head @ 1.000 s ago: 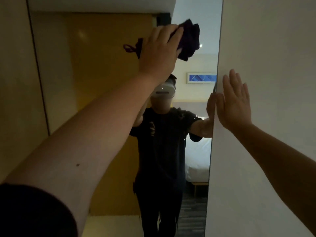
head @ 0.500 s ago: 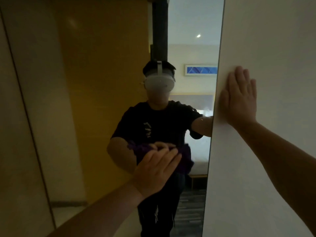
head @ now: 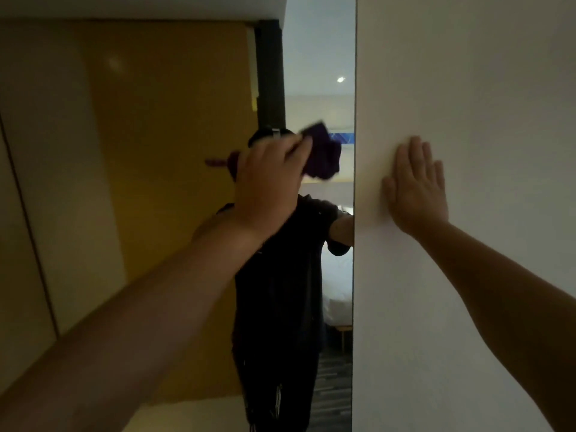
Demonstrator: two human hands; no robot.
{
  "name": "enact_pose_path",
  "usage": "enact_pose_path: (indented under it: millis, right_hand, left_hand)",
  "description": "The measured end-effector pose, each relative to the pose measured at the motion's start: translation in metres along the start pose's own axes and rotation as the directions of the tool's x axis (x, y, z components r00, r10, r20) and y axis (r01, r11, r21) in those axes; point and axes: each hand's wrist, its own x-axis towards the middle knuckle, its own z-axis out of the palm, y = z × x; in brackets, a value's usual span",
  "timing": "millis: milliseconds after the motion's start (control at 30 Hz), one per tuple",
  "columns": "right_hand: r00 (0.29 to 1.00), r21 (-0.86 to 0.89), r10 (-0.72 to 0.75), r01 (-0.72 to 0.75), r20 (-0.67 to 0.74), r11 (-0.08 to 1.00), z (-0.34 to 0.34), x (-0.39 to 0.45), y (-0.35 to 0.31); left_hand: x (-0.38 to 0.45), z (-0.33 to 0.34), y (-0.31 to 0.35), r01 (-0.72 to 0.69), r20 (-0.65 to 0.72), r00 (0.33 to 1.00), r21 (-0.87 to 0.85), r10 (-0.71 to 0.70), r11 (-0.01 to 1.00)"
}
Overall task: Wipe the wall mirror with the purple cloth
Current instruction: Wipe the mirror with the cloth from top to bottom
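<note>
The tall wall mirror (head: pixel 174 120) fills the left and middle of the head view, and its right edge meets a white wall. My left hand (head: pixel 268 179) presses the bunched purple cloth (head: pixel 322 157) against the glass at about mid height, near the mirror's right edge. The fingers lie over the cloth, and part of it is hidden behind the hand. Motion blurs both hand and cloth. My right hand (head: pixel 416 185) rests flat on the white wall (head: pixel 467 88) just right of the mirror's edge, fingers straight and pointing up.
The mirror reflects a person in a dark shirt, a yellow-brown door, a bed and a framed blue picture. The white wall panel takes up the whole right side. A thin vertical seam runs down the far left.
My left hand has swept the cloth from high on the mirror down to its lower part, then back up to mid height. My right hand has stayed flat on the wall.
</note>
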Motion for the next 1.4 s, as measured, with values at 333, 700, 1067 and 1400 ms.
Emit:
enact_pose_path:
  millis: [333, 700, 1067, 1400]
  right_hand:
    - [0.999, -0.034, -0.025, 0.024, -0.043, 0.999, 0.012, 0.000, 0.007]
    - [0.981, 0.042, -0.053, 0.062, -0.187, 0.997, 0.024, 0.003, 0.010]
    - [0.999, 0.118, -0.033, 0.038, -0.042, 0.992, -0.004, -0.002, 0.003]
    - [0.981, 0.306, -0.152, 0.183, -0.120, 0.934, -0.034, -0.048, -0.122]
  left_hand:
    - [0.065, 0.049, 0.012, -0.128, 0.163, 0.982, 0.172, 0.100, 0.977]
    - [-0.211, 0.030, 0.103, -0.365, 0.397, 0.843, -0.076, 0.364, 0.928]
    - [-0.219, 0.000, 0.114, -0.170, 0.438, 0.860, -0.237, 0.261, 0.957]
    - [-0.152, -0.107, -0.024, -0.022, 0.299, 0.954, 0.078, -0.002, 0.997]
